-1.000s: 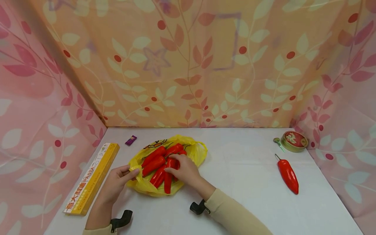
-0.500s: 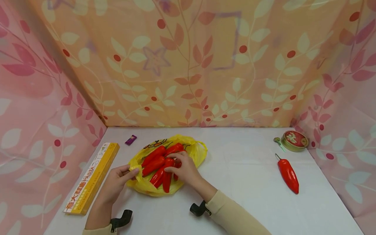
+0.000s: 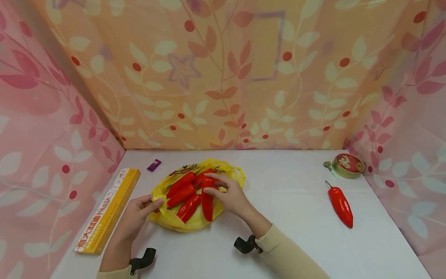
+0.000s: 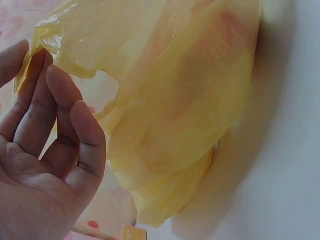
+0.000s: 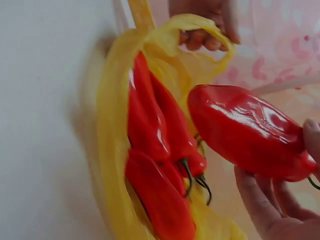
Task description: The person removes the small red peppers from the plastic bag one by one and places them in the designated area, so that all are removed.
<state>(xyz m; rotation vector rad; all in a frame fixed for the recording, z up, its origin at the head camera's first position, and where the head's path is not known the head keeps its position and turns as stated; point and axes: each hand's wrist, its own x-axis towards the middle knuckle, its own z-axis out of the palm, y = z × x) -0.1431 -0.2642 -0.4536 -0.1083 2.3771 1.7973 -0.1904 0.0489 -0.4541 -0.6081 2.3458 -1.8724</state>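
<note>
A yellow plastic bag [image 3: 170,223] lies opened out on the table with several red peppers [image 3: 180,196] inside. My left hand [image 3: 137,214] pinches the bag's left rim between thumb and fingers; in the left wrist view the hand [image 4: 50,145] holds up the thin yellow film. Over the bag's right part, my right hand [image 3: 232,195] grips one red pepper [image 3: 207,201] near its stem end. The right wrist view has this held pepper [image 5: 245,130] raised apart from the peppers in the bag, its tip pointing away from the fingers [image 5: 257,202].
Another red pepper [image 3: 340,207] lies alone at the right. Behind it are a round red-topped tin [image 3: 348,166] and a small green-handled item [image 3: 329,169]. A yellow pasta box [image 3: 108,211] lies at the left, with a small purple packet [image 3: 154,165] behind. Patterned cloth walls [image 3: 223,77] enclose the table.
My right hand has taken hold of a pepper and lifted it up and slightly right from the others. The left hand keeps its pinch on the bag's rim.
</note>
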